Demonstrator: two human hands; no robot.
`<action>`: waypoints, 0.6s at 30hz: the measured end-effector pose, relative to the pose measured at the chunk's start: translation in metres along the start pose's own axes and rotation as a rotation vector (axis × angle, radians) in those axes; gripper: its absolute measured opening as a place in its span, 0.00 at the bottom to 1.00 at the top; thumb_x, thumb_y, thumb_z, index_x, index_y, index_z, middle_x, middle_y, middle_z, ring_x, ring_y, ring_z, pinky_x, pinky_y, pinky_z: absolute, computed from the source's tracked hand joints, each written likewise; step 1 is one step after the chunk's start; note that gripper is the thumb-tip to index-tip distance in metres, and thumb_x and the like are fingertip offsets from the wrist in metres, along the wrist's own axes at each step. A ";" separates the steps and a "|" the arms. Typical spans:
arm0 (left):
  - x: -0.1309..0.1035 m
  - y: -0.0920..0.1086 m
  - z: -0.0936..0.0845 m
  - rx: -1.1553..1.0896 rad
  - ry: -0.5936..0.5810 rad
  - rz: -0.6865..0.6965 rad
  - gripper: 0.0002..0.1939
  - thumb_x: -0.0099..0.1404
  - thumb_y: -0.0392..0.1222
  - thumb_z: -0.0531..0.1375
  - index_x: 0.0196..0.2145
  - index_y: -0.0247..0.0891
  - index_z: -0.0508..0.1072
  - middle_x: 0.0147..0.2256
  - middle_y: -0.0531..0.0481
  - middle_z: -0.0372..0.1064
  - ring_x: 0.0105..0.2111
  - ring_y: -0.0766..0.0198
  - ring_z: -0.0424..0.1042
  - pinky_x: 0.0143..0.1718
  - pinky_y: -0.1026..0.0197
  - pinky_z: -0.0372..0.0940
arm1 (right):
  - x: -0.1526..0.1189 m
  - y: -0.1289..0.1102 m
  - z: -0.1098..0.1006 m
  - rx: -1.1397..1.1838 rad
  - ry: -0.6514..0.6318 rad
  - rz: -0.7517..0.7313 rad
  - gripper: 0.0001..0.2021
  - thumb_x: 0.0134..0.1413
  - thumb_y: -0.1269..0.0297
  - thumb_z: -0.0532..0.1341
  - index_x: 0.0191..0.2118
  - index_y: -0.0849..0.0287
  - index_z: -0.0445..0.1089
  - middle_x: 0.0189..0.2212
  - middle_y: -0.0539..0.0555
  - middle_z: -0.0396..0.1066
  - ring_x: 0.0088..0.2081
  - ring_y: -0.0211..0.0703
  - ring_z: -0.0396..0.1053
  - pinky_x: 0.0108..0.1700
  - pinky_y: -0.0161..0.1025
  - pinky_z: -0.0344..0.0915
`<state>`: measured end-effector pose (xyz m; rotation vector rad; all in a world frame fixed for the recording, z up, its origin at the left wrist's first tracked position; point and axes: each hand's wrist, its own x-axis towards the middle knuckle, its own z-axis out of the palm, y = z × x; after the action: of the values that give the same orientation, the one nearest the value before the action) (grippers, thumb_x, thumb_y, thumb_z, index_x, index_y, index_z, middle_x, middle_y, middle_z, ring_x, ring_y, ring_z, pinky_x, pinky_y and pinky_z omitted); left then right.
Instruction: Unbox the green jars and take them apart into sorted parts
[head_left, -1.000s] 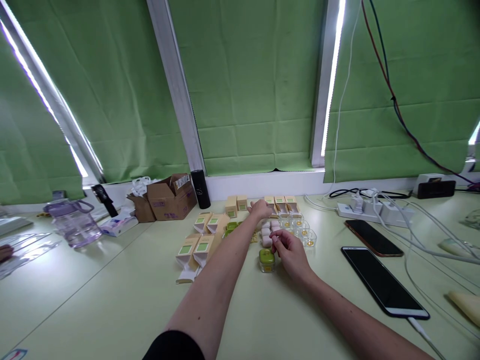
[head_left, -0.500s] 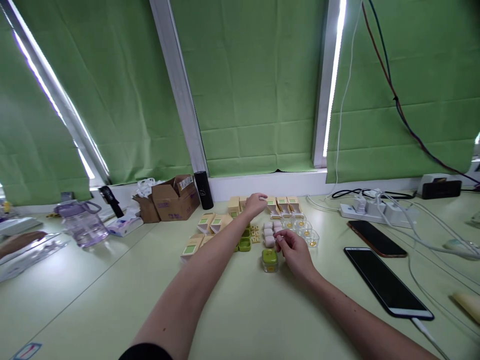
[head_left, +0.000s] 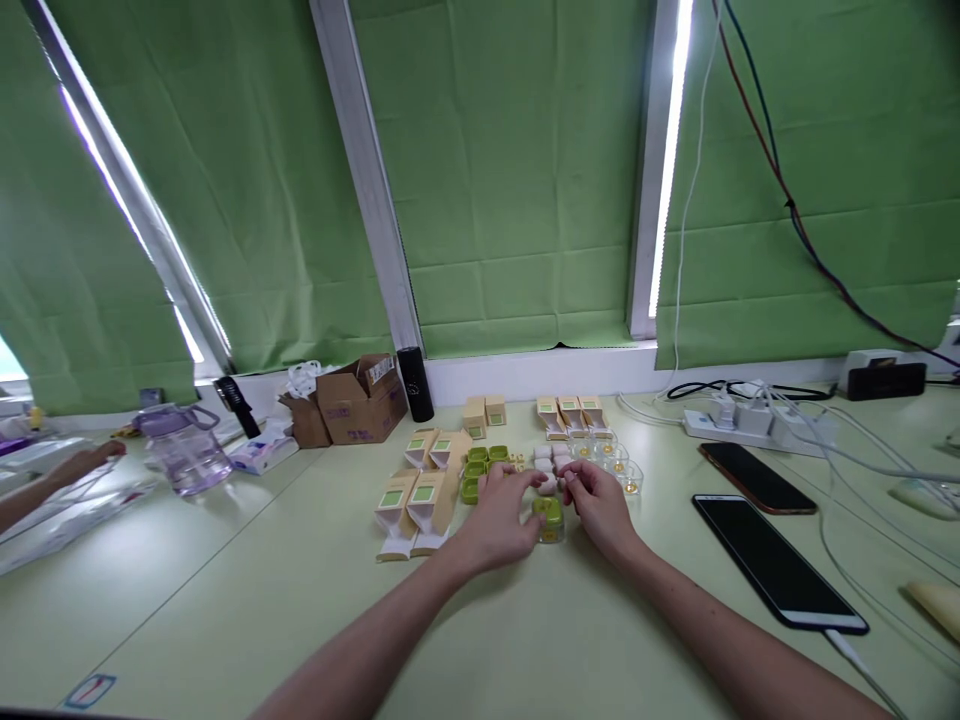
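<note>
A small clear box with a green lid [head_left: 549, 512] stands on the table between my two hands. My left hand [head_left: 499, 512] is at its left side with thumb and forefinger apart; whether the thumb touches the box I cannot tell. Just right of the box, my right hand [head_left: 602, 505] has its fingertips pinched together, and whatever they hold is too small to make out. Beyond them sit several pale pink blocks [head_left: 551, 455], with clear containers [head_left: 616, 462] to their right. Several green square pieces [head_left: 474, 470] lie behind my left hand, partly covered by it.
Open cream cartons [head_left: 424, 500] stand at left, with more cartons [head_left: 570, 415] at the back. A cardboard box [head_left: 364, 408], black cylinder [head_left: 415, 385] and purple jug [head_left: 184, 455] are farther left. Phones [head_left: 776, 560] and a cabled power strip [head_left: 757, 430] lie right. Another person's hand [head_left: 86, 460] shows far left.
My left hand has come back from the cartons at the rear to the green-lidded box. My right hand stays pinched near the same spot. The view has shifted slightly.
</note>
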<state>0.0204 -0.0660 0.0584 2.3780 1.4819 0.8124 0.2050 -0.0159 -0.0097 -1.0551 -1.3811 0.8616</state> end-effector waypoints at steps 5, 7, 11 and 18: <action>-0.010 -0.005 0.014 -0.052 -0.099 -0.043 0.28 0.57 0.40 0.66 0.56 0.48 0.72 0.53 0.43 0.73 0.57 0.44 0.64 0.60 0.44 0.58 | 0.001 0.003 0.000 -0.025 0.006 -0.007 0.14 0.59 0.49 0.59 0.35 0.56 0.73 0.20 0.48 0.69 0.24 0.42 0.64 0.29 0.38 0.59; -0.011 -0.007 0.019 -0.074 -0.094 -0.067 0.29 0.57 0.39 0.66 0.57 0.47 0.72 0.52 0.42 0.72 0.56 0.45 0.64 0.61 0.44 0.58 | 0.001 0.004 0.000 -0.027 0.006 -0.006 0.15 0.59 0.49 0.59 0.36 0.56 0.73 0.20 0.48 0.68 0.23 0.41 0.64 0.29 0.38 0.58; -0.013 -0.011 0.024 -0.150 -0.077 -0.089 0.28 0.59 0.40 0.66 0.58 0.46 0.73 0.51 0.41 0.70 0.57 0.45 0.64 0.60 0.46 0.59 | 0.002 0.006 -0.001 -0.022 0.001 -0.007 0.18 0.58 0.46 0.60 0.36 0.57 0.73 0.20 0.48 0.68 0.23 0.41 0.64 0.28 0.37 0.58; -0.012 -0.022 0.027 -0.390 0.059 -0.163 0.25 0.60 0.39 0.67 0.56 0.43 0.75 0.51 0.42 0.68 0.54 0.51 0.68 0.62 0.47 0.61 | 0.000 0.001 0.000 0.035 -0.010 -0.013 0.20 0.57 0.42 0.62 0.37 0.57 0.73 0.23 0.51 0.71 0.26 0.43 0.67 0.28 0.38 0.62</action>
<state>0.0149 -0.0638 0.0216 1.9399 1.3683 1.0300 0.2051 -0.0154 -0.0105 -1.0154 -1.3750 0.8799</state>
